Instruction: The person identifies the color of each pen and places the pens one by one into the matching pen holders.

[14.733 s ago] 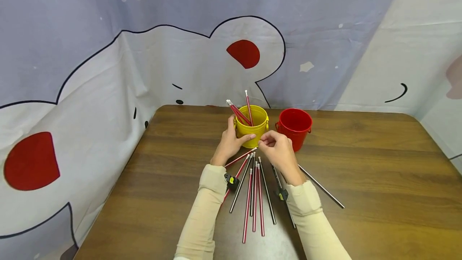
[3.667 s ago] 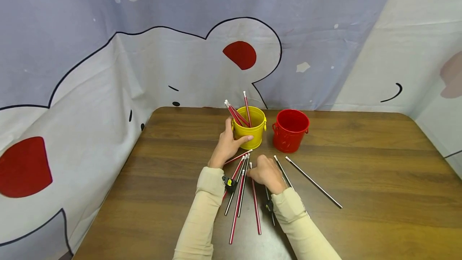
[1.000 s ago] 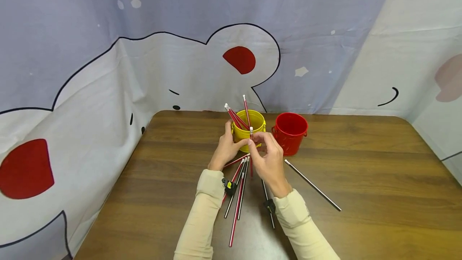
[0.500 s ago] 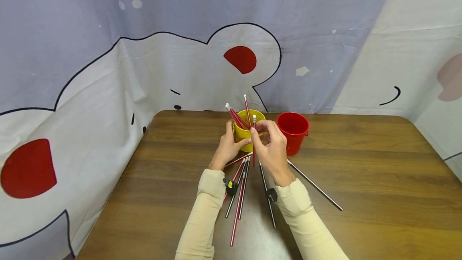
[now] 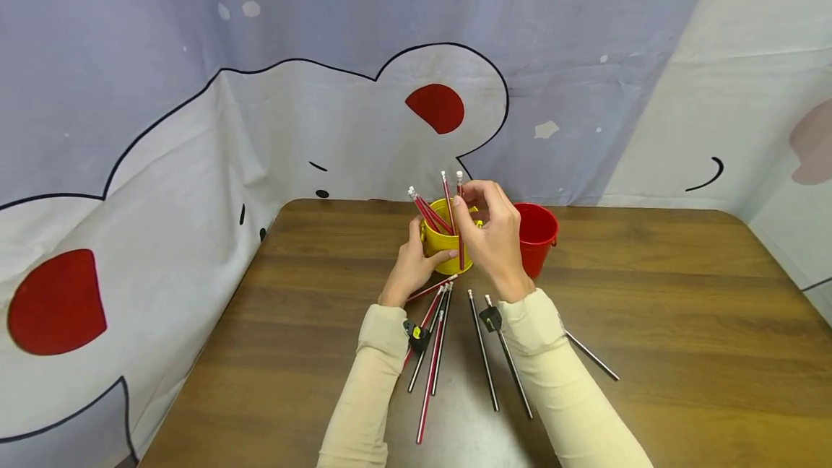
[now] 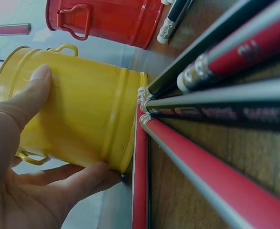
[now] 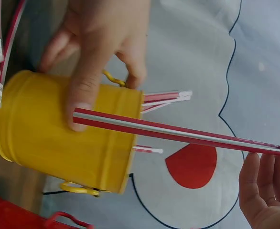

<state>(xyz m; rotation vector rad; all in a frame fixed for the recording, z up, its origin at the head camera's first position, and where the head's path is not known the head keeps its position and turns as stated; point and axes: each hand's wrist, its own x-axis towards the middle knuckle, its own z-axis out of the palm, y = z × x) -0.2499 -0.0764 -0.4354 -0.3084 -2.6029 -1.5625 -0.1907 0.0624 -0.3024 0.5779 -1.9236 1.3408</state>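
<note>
My left hand (image 5: 409, 269) grips a small yellow bucket (image 5: 442, 244), its thumb across the front and the fingers round the left side. Several red-striped pencils (image 5: 429, 214) lean inside it, eraser ends up. In front of the bucket, my right hand (image 5: 495, 237) pinches another red-striped pencil (image 7: 178, 134) near its eraser end. That pencil is upright, its lower end overlapping the bucket's wall in the head view. A red bucket (image 5: 538, 237) with side handles stands to the right, partly behind the right hand.
On the table (image 5: 650, 273), red-striped pencils (image 5: 429, 388) and black-striped pencils (image 5: 484, 352) fan out below the yellow bucket, erasers towards it. One dark pencil (image 5: 591, 356) lies farther right, partly under the right forearm. A printed cloth (image 5: 325, 114) hangs behind the table.
My right hand has picked a red-striped pencil up from the table and raised it upright, now higher and closer to the yellow bucket's rim. The left hand stays on that bucket.
</note>
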